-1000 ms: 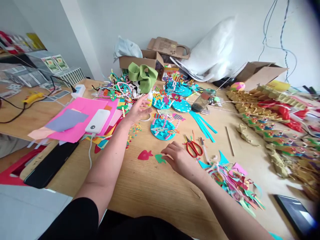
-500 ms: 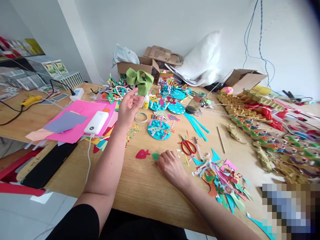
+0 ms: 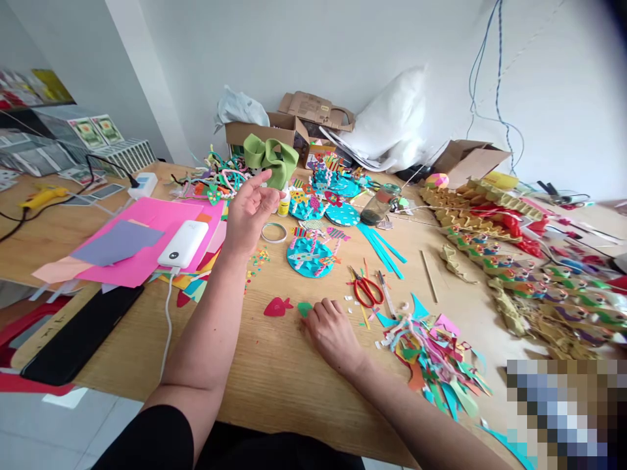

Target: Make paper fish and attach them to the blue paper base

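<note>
My left hand (image 3: 252, 215) is raised above the table, in front of the glue bottle (image 3: 283, 205) with a yellow label. Its index finger stretches out, the thumb stands apart, and the other fingers are loosely bent; I see nothing in it. Low on the tabletop, my right hand (image 3: 334, 331) has its fingers curled down. Its fingertips meet the edge of a small green paper cutout (image 3: 304, 309); anything under them is hidden. Left of that lies a red paper fish (image 3: 277, 306). Beyond is a blue round piece (image 3: 309, 258) with striped fish on twisted pink stems.
Red-handled scissors (image 3: 368, 290) and a pen (image 3: 386, 294) lie right of my right hand, near a heap of paper scraps (image 3: 435, 359). A white power bank (image 3: 183, 245) rests on pink sheets (image 3: 142, 215) at left. A glass jar (image 3: 381, 205) stands farther back.
The view has shifted slightly, so most things sit a little farther left. Both hands keep nearly the same pose and place; nothing visibly taken up or let go.
</note>
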Demonstrator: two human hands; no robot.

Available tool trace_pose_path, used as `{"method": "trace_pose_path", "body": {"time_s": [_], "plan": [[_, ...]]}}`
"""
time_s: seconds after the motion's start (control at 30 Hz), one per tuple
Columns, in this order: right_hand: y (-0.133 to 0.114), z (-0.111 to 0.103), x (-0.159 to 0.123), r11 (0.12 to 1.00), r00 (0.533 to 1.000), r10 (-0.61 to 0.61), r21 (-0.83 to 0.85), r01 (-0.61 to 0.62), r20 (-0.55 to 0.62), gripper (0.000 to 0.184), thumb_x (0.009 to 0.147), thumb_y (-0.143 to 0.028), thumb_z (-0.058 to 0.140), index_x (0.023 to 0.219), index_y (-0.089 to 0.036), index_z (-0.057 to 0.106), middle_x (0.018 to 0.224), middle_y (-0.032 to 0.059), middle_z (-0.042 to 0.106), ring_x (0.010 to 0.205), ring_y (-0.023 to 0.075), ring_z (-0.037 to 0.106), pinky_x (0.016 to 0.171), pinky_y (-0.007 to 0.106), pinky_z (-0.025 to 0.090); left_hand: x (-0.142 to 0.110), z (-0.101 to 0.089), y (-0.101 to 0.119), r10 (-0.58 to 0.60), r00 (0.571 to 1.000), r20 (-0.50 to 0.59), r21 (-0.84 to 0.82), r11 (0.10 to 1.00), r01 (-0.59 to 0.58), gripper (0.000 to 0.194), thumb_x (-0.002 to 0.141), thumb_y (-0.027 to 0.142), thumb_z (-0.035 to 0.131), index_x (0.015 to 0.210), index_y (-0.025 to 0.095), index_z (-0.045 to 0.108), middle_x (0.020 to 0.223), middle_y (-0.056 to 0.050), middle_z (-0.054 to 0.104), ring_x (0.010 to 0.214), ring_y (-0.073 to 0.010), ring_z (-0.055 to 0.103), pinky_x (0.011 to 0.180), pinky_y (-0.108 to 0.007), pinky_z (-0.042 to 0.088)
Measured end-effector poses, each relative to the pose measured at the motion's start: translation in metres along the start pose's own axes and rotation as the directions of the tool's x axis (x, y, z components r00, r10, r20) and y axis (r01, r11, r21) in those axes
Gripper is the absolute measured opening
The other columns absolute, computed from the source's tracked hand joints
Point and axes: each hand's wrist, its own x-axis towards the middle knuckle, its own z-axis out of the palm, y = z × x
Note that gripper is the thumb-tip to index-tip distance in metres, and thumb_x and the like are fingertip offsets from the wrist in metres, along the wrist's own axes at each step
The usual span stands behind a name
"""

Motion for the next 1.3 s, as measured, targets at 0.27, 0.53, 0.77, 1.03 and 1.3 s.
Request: {"method": "trace_pose_path", "body": {"time_s": [0.27, 0.53, 0.77, 1.03, 1.3], "plan": [[0.004, 0.003, -0.001, 0.999, 0.999, -0.001, 0.043, 0.003, -0.05, 0.02, 0.089, -0.011, 0.051, 0.07, -0.016, 0.058, 0.07, 0.0066, 0.059, 0.072, 0.0197, 0.049, 0.065, 0.033, 0.031, 0.001, -0.003, -0.001, -0.004, 1.0, -0.001, -0.012, 1.0, 0.004, 0.046, 0.084, 0.051, 0.06, 0.123, 0.026, 0.054, 0.098, -0.005, 0.069, 0.101, -0.0218, 0.065, 0.085, -0.037, 0.052], [0.036, -0.018, 0.007, 0.667, 0.921, 0.382, 0.713, -0.215, -0.081, 0.025, 0.093, -0.027, 0.044, 0.073, -0.018, 0.057, 0.071, 0.0044, 0.063, 0.069, 0.0162, 0.056, 0.063, 0.028, 0.043, 0.0, 0.0, 0.009, -0.039, 0.999, 0.016, -0.022, 0.999, 0.039, 0.039, 0.084, 0.044, 0.062, 0.117, 0.024, 0.058, 0.09, -0.003, 0.069, 0.091, -0.0181, 0.067, 0.082, -0.036, 0.052], [0.054, -0.042, 0.013, 0.502, 0.888, 0.46, 0.83, -0.242, -0.019, 0.029, 0.094, -0.035, 0.043, 0.075, -0.018, 0.055, 0.072, 0.0027, 0.061, 0.067, 0.0143, 0.055, 0.063, 0.026, 0.043, -0.015, 0.017, 0.021, -0.356, 0.77, 0.529, 0.23, 0.934, 0.274, 0.021, 0.078, 0.036, 0.069, 0.089, 0.019, 0.069, 0.084, -0.003, 0.07, 0.076, -0.0154, 0.064, 0.068, -0.028, 0.05], [0.061, -0.063, 0.021, 0.657, 0.898, 0.401, 0.74, -0.145, -0.18, 0.024, 0.094, -0.029, 0.044, 0.075, -0.02, 0.055, 0.071, 0.0026, 0.059, 0.072, 0.0166, 0.053, 0.067, 0.028, 0.042, -0.024, 0.042, 0.027, -0.445, 0.57, 0.69, 0.427, 0.887, 0.176, 0.015, 0.075, 0.032, 0.068, 0.077, 0.017, 0.067, 0.077, -0.002, 0.068, 0.068, -0.0132, 0.059, 0.059, -0.023, 0.043], [0.063, -0.066, 0.024, 0.662, 0.895, 0.391, 0.741, -0.109, -0.217, 0.022, 0.094, -0.026, 0.045, 0.077, -0.02, 0.056, 0.073, 0.0033, 0.06, 0.075, 0.0174, 0.054, 0.069, 0.028, 0.042, -0.025, 0.043, 0.019, -0.482, 0.603, 0.636, 0.437, 0.869, 0.234, 0.012, 0.072, 0.027, 0.067, 0.078, 0.017, 0.064, 0.069, 0.001, 0.061, 0.063, -0.0123, 0.055, 0.056, -0.023, 0.041]]}}
